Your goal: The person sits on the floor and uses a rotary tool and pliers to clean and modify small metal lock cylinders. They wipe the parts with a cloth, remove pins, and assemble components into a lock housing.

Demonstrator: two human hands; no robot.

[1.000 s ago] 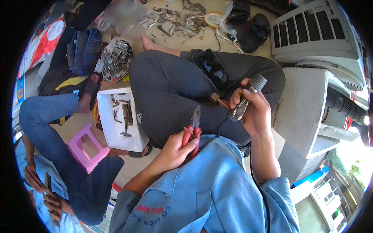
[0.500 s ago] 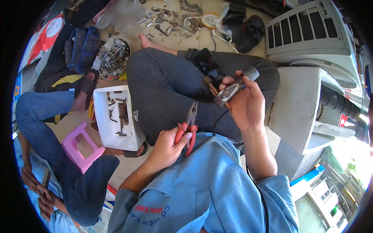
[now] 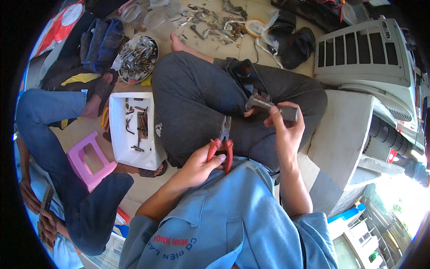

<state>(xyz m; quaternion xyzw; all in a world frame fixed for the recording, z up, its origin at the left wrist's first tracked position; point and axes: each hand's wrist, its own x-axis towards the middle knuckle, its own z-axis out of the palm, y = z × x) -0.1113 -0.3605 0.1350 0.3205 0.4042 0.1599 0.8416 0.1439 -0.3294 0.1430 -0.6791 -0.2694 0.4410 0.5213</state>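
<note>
My left hand (image 3: 199, 165) is closed around the red handles of a pair of pliers (image 3: 225, 134). The pliers' jaws point up, away from me, over my crossed legs. To the right, my right hand (image 3: 289, 127) grips a worn metal fitting (image 3: 264, 102) by its grey cylindrical end. A short copper-coloured piece (image 3: 249, 111) shows below the fitting's far end; whether it is joined on is unclear. Behind the fitting, a dark phone (image 3: 247, 80) rests on my lap. The fitting and the pliers are apart.
A white tray (image 3: 126, 150) with small copper-coloured parts stands left of my knee, near a pink stool (image 3: 92, 163). A bowl of metal scraps (image 3: 139, 58) and scattered parts (image 3: 224, 28) lie farther off. A person sits at left. White appliance casings (image 3: 345, 134) stand at right.
My right hand has turned the fitting, so its cylindrical end now points right and its other end lies up and left. The left hand still holds the pliers, with little movement.
</note>
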